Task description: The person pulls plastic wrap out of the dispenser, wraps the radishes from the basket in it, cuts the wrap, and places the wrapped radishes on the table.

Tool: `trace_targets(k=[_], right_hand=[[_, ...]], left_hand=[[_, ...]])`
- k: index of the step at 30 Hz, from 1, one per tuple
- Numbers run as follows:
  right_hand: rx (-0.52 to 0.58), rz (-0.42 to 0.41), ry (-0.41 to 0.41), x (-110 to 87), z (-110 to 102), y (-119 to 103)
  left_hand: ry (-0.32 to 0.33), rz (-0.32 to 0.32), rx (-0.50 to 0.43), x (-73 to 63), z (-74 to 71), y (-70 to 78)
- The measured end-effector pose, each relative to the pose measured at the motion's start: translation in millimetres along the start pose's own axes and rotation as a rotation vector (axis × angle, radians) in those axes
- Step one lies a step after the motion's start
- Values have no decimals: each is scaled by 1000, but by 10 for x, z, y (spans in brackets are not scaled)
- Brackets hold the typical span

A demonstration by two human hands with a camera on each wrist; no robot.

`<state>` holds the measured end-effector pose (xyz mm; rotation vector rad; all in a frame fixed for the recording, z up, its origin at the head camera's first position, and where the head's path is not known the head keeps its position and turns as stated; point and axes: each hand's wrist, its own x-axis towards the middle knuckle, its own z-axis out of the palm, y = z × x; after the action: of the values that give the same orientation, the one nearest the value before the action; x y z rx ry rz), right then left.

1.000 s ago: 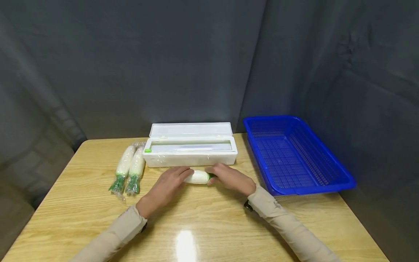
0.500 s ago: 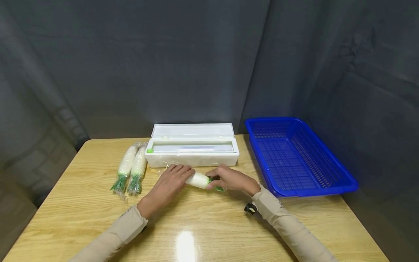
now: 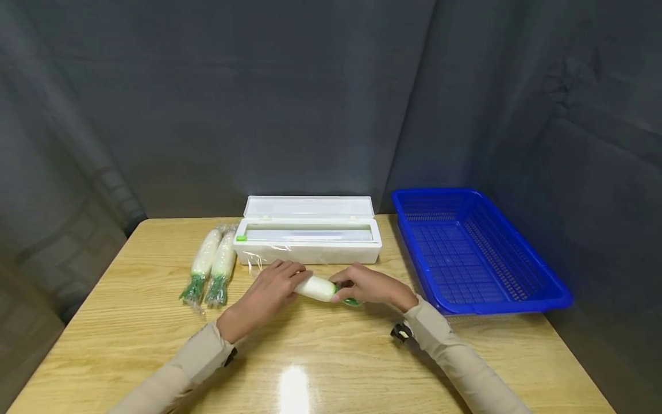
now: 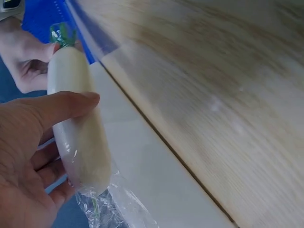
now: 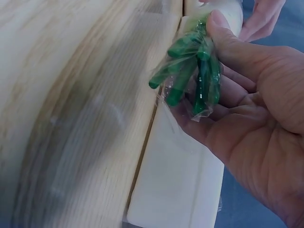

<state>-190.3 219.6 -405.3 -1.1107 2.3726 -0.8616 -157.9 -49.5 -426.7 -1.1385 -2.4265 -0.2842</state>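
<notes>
A white radish (image 3: pixel 316 288) with green tops is held by both hands just in front of the white wrap box (image 3: pixel 307 252). My left hand (image 3: pixel 274 286) grips its body near the root end, thumb (image 4: pixel 76 103) across the top. Clear plastic film (image 4: pixel 114 202) hangs crumpled past that end in the left wrist view. At the other end, my right hand (image 3: pixel 373 286) pinches the radish by the base of its leaves. In the right wrist view, the green leaf stalks (image 5: pixel 190 66) are covered in film, fingers behind them.
Two film-wrapped radishes (image 3: pixel 207 253) lie side by side left of the box. The box's lid (image 3: pixel 310 206) stands raised at the back, with a green slider (image 3: pixel 241 238) at its left. A blue mesh basket (image 3: pixel 483 307) sits at the table's right side.
The radish has tilted, its leaf end coming nearer to me, and more of the green leaves shows. Both hands keep hold of it. The whole head view has shifted slightly.
</notes>
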Motion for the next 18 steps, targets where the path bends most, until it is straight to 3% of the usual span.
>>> trace_targets(k=[8, 13, 18], right_hand=[[-4, 4, -70, -93, 46, 61], [-35, 24, -14, -134, 58, 21], [-114, 43, 33, -159, 117, -8]], left_hand=[[-103, -32, -180, -92, 50, 83], [-78, -64, -240, -80, 63, 77], [-92, -72, -320, -76, 105, 49]])
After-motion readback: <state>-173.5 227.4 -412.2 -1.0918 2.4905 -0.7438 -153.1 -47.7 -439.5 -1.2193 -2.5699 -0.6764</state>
